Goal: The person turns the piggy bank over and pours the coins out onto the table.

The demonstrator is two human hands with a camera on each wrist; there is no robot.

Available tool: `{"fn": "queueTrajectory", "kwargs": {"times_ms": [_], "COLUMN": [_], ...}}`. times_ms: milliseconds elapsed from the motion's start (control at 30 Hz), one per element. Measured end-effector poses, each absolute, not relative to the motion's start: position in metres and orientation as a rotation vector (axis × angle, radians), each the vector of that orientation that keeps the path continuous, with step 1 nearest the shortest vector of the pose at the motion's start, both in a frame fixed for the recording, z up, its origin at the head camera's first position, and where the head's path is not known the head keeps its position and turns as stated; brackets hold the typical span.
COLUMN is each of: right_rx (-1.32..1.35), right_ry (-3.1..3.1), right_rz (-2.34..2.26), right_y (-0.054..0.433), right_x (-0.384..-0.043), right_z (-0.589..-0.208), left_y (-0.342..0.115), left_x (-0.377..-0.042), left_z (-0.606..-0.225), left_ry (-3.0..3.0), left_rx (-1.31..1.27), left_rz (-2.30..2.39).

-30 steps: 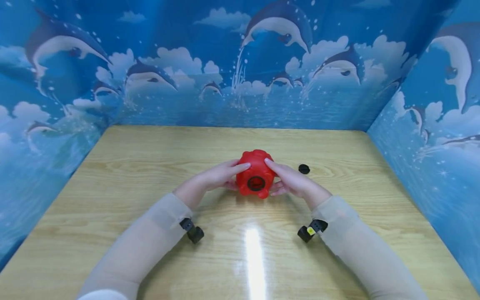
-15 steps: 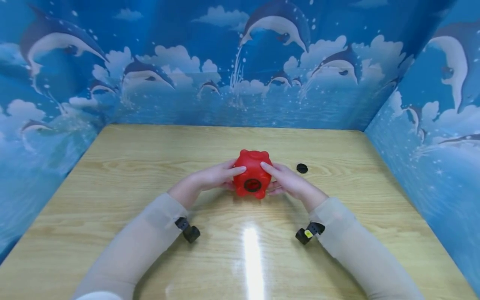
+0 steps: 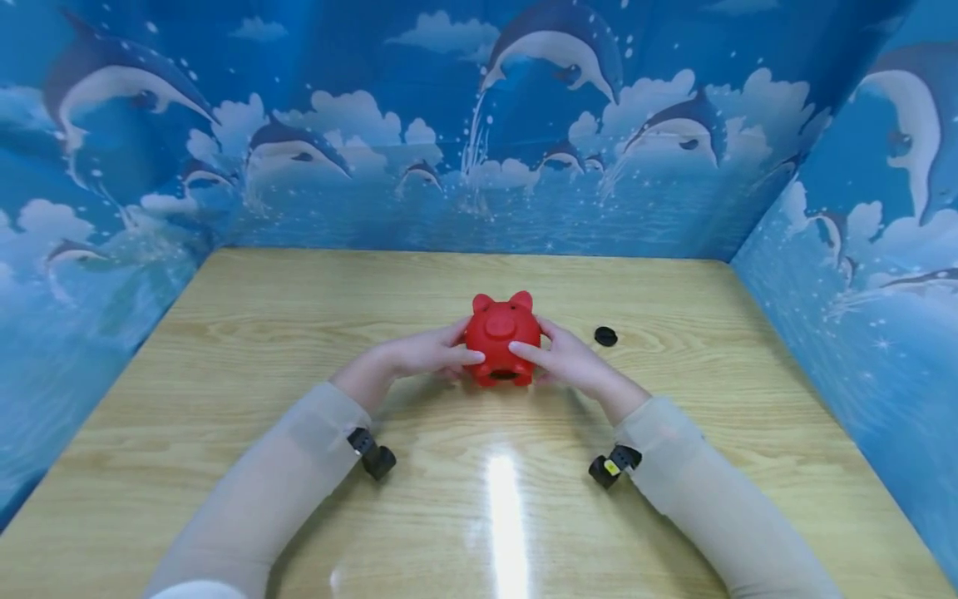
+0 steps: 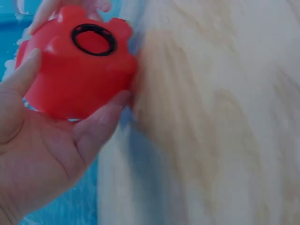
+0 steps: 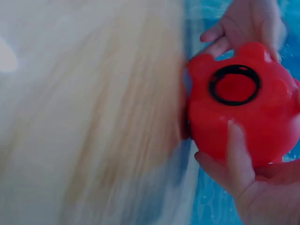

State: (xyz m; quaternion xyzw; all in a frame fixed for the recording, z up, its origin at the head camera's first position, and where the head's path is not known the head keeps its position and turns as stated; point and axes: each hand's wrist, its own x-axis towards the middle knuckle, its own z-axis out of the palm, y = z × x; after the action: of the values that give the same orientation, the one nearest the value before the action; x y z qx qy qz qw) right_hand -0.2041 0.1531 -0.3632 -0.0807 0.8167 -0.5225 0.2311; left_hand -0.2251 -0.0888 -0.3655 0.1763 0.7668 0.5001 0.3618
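Observation:
A red piggy bank [image 3: 500, 326] is between my two hands in the middle of the table, snout and ears toward me in the head view. My left hand [image 3: 422, 353] grips its left side, thumb across the lower front. On the opposite side my right hand [image 3: 575, 363] holds it the same way, fingers partly hidden behind. Both wrist views show the belly of the piggy bank [image 4: 79, 79], with short feet around a round, black-rimmed opening [image 5: 234, 85]. A round black cap [image 3: 605, 336] lies on the table beyond my right hand.
The wood-grain table [image 3: 299, 299] carries a bright light reflection near its front. Blue dolphin-print curtains [image 3: 359, 200] stand along its back and sides. A small black camera hangs at each sleeve.
The piggy bank has turned in my hands: its belly opening has tipped down and its snout and ears have come into view. The black cap has stayed on the table.

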Motion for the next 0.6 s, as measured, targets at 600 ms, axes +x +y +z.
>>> {"fn": "queueTrajectory", "kwargs": {"times_ms": [600], "right_rx": [-0.291], "right_ry": [2.123], "right_rz": [-1.504], "right_y": [0.167], "right_x": [-0.211], "right_z": [-0.368], "left_y": [-0.063], "left_x": [-0.223], "left_z": [-0.36], "left_ry": [2.218], "left_rx": [0.245], "left_rz": [1.272]}}
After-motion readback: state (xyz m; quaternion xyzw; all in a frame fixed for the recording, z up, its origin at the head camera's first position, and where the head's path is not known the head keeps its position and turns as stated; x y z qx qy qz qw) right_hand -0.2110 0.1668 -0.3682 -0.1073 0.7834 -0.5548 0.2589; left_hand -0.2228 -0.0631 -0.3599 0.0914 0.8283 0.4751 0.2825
